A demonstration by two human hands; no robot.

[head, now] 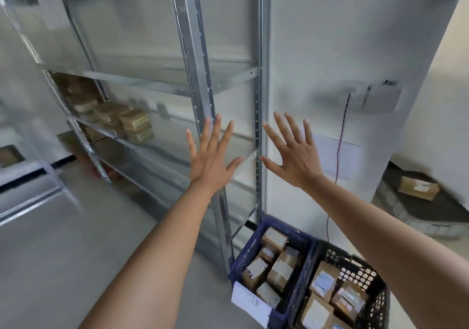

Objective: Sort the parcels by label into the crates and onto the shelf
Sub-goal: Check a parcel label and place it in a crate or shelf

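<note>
Both arms are reaching forward, left grip [212, 156] and right grip [291, 151] spreading wide, holding nothing. Parcels [276, 269] are lying below the right grip in the blue crate [299, 236] and black crate [378, 285]; small, stiff cardboard, probably light, best pinched across opposite sides.

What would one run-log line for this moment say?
left hand: open, empty | right hand: open, empty | blue crate, black crate: hold parcels | shelf: some boxes
</note>
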